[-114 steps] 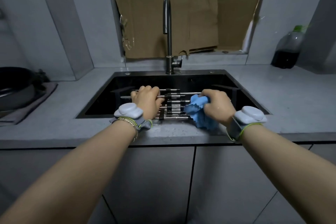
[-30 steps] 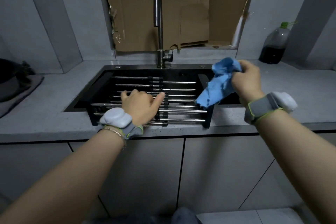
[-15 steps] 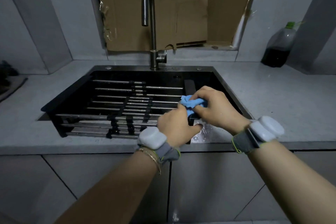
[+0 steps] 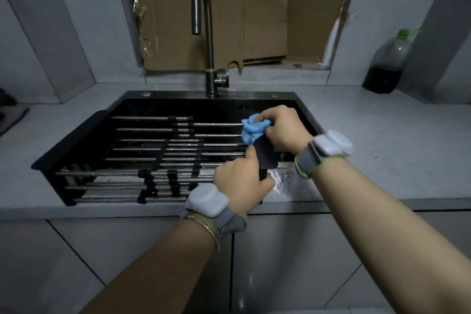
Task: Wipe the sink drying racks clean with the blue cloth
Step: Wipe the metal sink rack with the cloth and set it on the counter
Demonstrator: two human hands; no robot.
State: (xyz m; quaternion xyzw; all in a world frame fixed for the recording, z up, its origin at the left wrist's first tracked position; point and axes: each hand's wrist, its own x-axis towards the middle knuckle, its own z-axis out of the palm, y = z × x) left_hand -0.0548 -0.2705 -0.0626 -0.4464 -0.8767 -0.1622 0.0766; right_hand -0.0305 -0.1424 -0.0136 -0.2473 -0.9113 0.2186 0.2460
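Observation:
A drying rack point(image 4: 142, 160) of steel rods with black end bars lies stretched across the black sink point(image 4: 193, 104). My left hand point(image 4: 242, 178) grips the near part of the rack's right end bar point(image 4: 266, 155), thumb on its right side. My right hand point(image 4: 283, 130) holds the bunched blue cloth point(image 4: 252, 130) against the far part of that same bar. The cloth covers the ends of the far rods there.
A tall curved tap point(image 4: 206, 33) rises behind the sink, with cardboard point(image 4: 229, 7) over the window. A plastic bottle point(image 4: 387, 64) of dark liquid stands at the back right on the grey counter point(image 4: 382, 135). Water drops point(image 4: 283, 178) lie by the sink's right front corner.
My right hand has slid the cloth further along the right end bar, away from me. My left hand keeps its grip on the bar's near end. The camera has moved in closer.

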